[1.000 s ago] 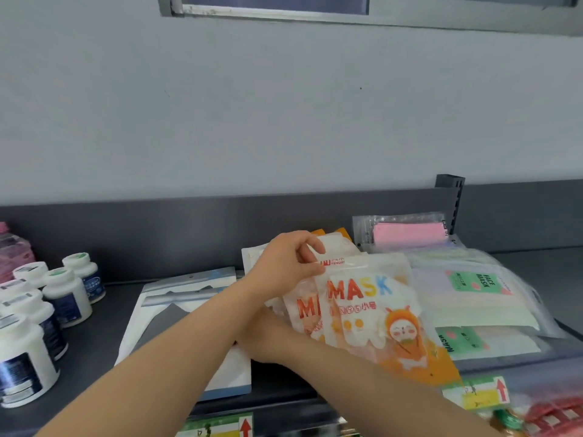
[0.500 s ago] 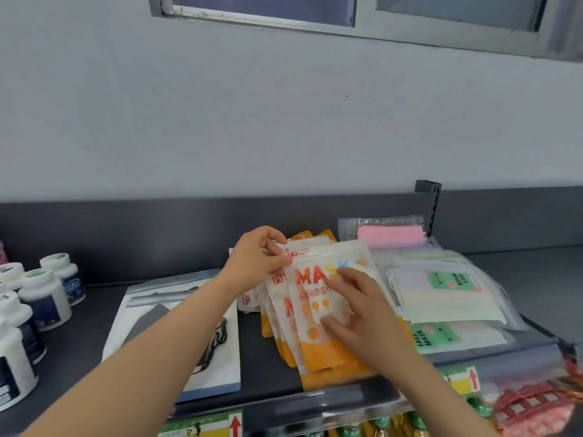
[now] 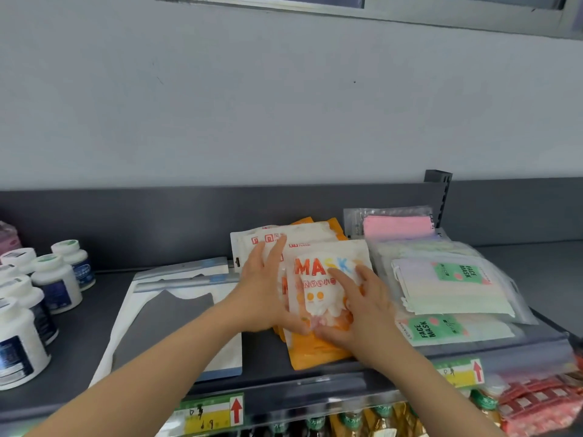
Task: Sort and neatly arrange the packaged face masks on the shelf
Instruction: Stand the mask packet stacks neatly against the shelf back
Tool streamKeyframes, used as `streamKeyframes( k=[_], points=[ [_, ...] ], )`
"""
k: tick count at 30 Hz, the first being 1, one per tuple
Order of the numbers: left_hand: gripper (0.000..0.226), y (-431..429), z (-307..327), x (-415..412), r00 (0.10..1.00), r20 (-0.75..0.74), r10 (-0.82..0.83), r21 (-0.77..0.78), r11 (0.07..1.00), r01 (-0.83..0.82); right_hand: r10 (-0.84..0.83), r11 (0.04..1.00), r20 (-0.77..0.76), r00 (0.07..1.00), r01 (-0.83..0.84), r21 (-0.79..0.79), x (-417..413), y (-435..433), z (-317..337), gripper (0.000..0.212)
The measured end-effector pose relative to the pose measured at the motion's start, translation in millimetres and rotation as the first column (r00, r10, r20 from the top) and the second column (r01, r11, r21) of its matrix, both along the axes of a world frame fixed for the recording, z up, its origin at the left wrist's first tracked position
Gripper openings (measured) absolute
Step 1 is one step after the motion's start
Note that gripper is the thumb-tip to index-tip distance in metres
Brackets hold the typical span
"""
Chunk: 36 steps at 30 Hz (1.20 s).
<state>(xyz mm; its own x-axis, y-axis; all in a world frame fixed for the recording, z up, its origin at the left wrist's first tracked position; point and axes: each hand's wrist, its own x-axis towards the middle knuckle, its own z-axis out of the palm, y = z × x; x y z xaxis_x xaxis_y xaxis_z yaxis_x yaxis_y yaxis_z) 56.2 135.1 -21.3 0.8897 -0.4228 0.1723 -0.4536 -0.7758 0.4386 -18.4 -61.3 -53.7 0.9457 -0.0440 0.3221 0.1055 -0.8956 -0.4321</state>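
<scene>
Lengthwise, orange mask packs (image 3: 318,351) point toward the shelf's (image 3: 274,378) back.

Bright, even light, soft shadows, wide-angle bending at edges, perhaps slight blur

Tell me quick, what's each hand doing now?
Left hand: open, fingers flat on the stack of white-and-orange plastic mask packets.
Right hand: open, pressing the top packet.

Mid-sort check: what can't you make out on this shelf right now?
Head view only.
Orange MASK packs: count unclear; left hand and right hand lie over the stack.
White bottles: label text too small.
Yellow price tag: handwriting blurred.
Red packets on the lower shelf: cut off by the bottom edge.
</scene>
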Motion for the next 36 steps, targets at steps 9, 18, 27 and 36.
streamKeyframes(
  k=[9,18,27,36],
  points=[
    [0.148,4.8,-4.9,-14.3,0.998,-0.051,-0.032,0.023,0.999,0.033,0.015,0.999,0.084,0.996,-0.018,0.039,-12.7,-6.3,-6.9,0.098],
    [0.144,11.9,-10.6,-30.8,0.994,-0.104,-0.026,-0.032,0.999,0.022,0.039,0.998,0.258,0.965,-0.051,0.038,-30.3,-13.0,-19.9,0.077],
    [0.143,11.3,-3.4,-29.1,0.989,-0.149,0.020,-0.188,0.981,-0.048,-0.014,0.999,0.315,0.949,-0.003,0.053,-34.9,-10.8,-15.2,0.064],
    [0.095,50.4,15.7,-47.5,0.997,-0.013,0.071,-0.339,0.938,-0.071,0.061,0.994,0.327,0.943,-0.088,0.067,-31.2,28.4,11.5,0.059]
  ],
)
